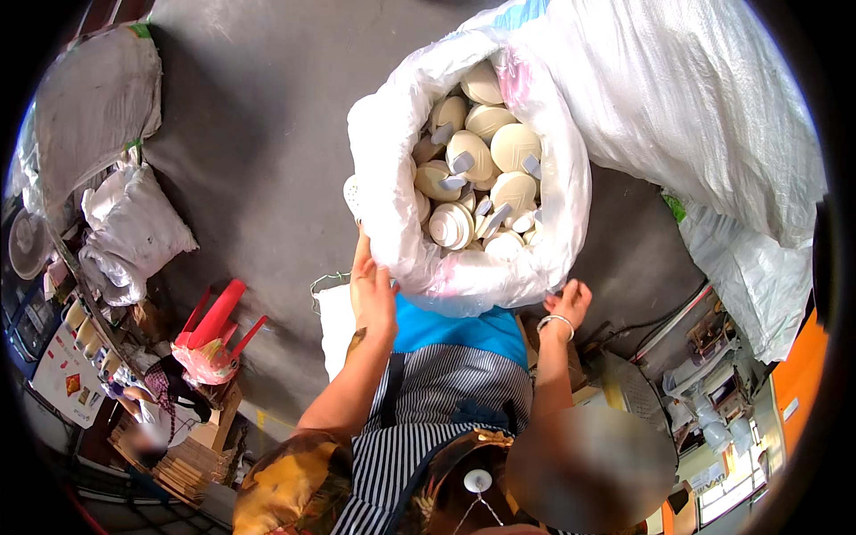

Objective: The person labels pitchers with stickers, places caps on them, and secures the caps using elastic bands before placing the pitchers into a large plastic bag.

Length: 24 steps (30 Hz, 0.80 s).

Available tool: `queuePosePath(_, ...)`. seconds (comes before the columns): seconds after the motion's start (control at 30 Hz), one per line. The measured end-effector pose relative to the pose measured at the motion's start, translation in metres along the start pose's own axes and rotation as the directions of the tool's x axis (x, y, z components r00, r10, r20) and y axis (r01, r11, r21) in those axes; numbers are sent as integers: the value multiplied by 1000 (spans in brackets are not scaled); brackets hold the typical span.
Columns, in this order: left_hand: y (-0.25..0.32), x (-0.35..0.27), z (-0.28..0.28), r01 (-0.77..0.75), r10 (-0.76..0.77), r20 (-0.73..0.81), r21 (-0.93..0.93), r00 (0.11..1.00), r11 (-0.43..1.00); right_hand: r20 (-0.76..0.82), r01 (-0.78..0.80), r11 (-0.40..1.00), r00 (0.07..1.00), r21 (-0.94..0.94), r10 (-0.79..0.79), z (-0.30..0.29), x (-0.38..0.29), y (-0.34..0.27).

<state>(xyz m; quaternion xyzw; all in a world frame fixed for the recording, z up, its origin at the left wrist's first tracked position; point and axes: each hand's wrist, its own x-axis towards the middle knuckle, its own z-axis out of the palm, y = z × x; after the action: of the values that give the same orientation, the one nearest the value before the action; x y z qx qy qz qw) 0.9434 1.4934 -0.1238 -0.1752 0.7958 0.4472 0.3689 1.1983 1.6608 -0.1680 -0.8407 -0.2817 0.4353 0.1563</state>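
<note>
A large white sack lined with clear plastic [394,167] stands open in front of me, its rim rolled outward. Inside lie many round cream plastic parts [516,147], several with grey tabs [461,162]. Some smaller white stepped discs [451,226] are among them. My left hand [373,294] lies against the sack's near left side, fingers spread and one pointing up along it. At the near right edge is my right hand [568,307], its fingers curled and its thumb close to the plastic; whether it pinches the film is unclear. A bracelet [555,326] circles that wrist.
Big white woven sacks [675,100] crowd the right side. To the left are a red plastic stool [214,321] with a patterned cover, a stuffed white bag [137,224] and another sack [97,110]. A seated person [164,408] is at lower left. Dark cables [635,326] run at right.
</note>
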Motion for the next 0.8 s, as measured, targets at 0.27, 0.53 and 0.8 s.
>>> queuePosePath(0.27, 16, 65, 37, 237, -383, -69, -681, 921, 693, 398, -384, 804, 894, 454, 203, 81, 42, -45)
queuePosePath(0.53, -70, 122, 10, 488, -328, 362, -681, 872, 546, 609, -514, 834, 731, 198, 306, 42, 96, -12)
queuePosePath(0.8, 90, 104, -10, -512, 671, -154, 532, 725, 675, 22, 737, 667, 673, -108, -740, 38, 29, -104)
